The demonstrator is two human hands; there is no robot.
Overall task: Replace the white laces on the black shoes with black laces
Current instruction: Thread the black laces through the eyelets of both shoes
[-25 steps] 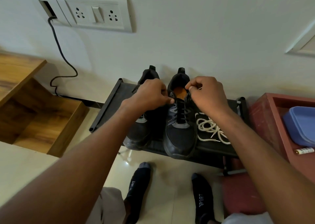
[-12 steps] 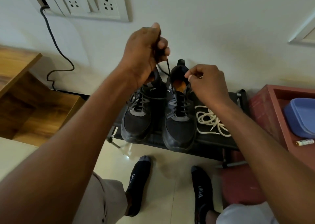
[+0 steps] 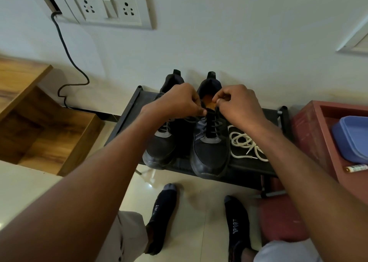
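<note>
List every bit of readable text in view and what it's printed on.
"SPORT": on the right sock, white letters along the foot.
"SPORT": on the left sock, letters reversed by the angle but legible.
Small tube in the red tray: has printing, too small to read.
Shoes, socket plate: no readable text.

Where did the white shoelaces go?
The white laces lie in a loose heap on the black shoe rack, just right of the right-hand black shoe, below the right hand.
</note>
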